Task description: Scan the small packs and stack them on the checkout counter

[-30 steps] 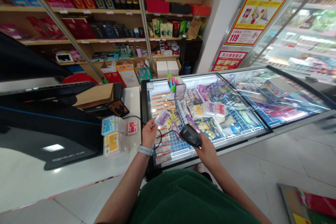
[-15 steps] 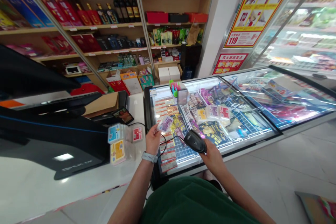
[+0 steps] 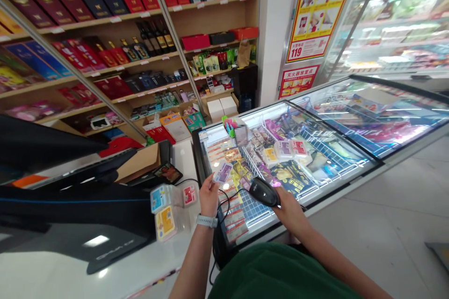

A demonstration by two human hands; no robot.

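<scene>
View tilted; left grip [image 3: 209,197] pinches pack [image 3: 223,173], right grip [image 3: 288,206] scanner [image 3: 263,191].

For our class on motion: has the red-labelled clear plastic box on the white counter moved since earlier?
No: judged against the black rim of the glass-topped freezer, the box keeps its place; only the view shifted.

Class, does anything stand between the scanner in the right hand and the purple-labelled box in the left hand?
Nothing visible blocks the gap between the barcode scanner in the right hand and the purple-labelled plastic box in the left hand. The scanner's black cable runs below that gap in the picture, not across it.
</scene>
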